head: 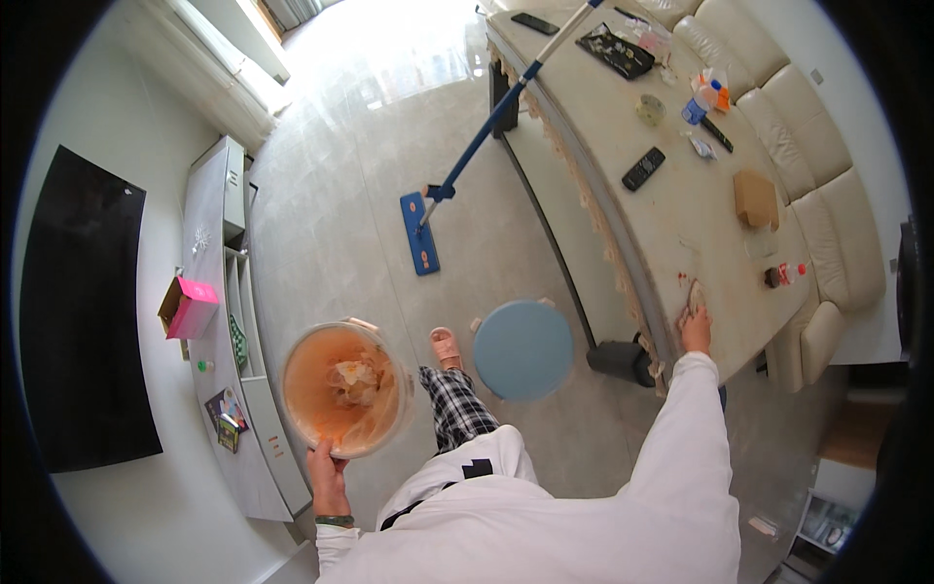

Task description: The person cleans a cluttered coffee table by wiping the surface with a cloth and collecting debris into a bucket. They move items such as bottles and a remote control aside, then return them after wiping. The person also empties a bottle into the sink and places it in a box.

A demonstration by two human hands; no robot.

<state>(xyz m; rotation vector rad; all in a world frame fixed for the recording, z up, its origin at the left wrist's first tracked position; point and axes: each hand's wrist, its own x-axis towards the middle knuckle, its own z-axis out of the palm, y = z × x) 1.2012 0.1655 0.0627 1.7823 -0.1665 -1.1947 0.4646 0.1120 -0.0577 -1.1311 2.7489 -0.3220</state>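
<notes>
My left hand [328, 474] grips the lower rim of a waste bin [310, 379] with an orange-tinted inside. Crumpled clear plastic and tissue-like waste [355, 376] lie at its bottom. At the near end of the long table [657, 241], my right hand [695, 330] rests on the top with its fingers around a small pale object [697, 295]. Whether that is a cloth or a scrap, I cannot tell. Small red bits [683, 277] lie just beyond these fingers. A cola bottle [789, 274] with a red cap lies to the right, and a brown cardboard box [755, 198] sits farther along.
A round blue stool [523, 350] stands beside the table. A flat mop [420, 233] stands on the floor, its handle leaning on the table edge. Remotes [643, 169], a bottle [700, 102] and a black packet [615, 51] lie farther up the tabletop. Left is a TV cabinet [211, 190].
</notes>
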